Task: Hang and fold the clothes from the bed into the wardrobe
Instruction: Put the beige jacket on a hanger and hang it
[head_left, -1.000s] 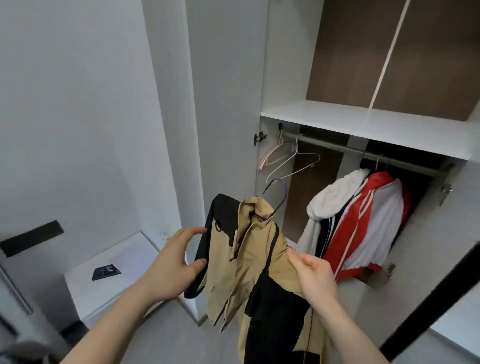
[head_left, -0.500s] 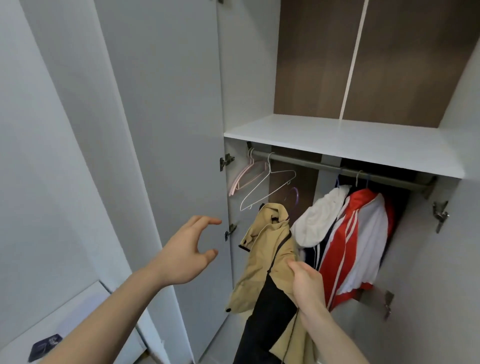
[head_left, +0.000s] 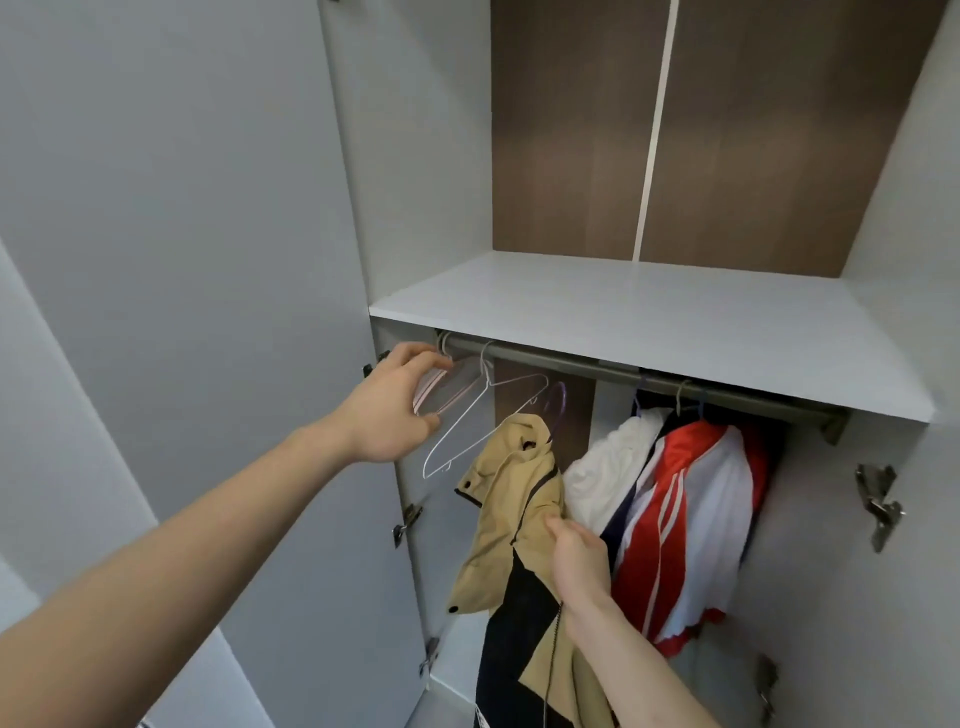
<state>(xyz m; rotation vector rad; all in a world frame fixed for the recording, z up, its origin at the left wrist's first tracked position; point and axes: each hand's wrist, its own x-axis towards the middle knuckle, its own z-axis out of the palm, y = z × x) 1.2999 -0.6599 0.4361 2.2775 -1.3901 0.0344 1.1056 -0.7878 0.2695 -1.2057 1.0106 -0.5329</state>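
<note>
Centre frame, 2 garments hang on the grey metal rail (head_left: 597, 364); the right hand (head_left: 579, 558) pinches the unhung tan-and-black jacket (head_left: 511, 514), while the left hand (head_left: 392, 408) curls its fingers around the pink wire hangers (head_left: 441, 387).

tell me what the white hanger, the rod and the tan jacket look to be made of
White hanger: thin wire, probably coated metal, judging by its slim bent outline.
Rod: looks like metal with a dull grey-brown finish, smooth and tubular.
Tan jacket: soft woven fabric with black panels; it creases and drapes, matte surface.

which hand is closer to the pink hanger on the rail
Left. The left hand touches the pink hanger; the right hand is lower and to the right, gripping the tan jacket.
</note>
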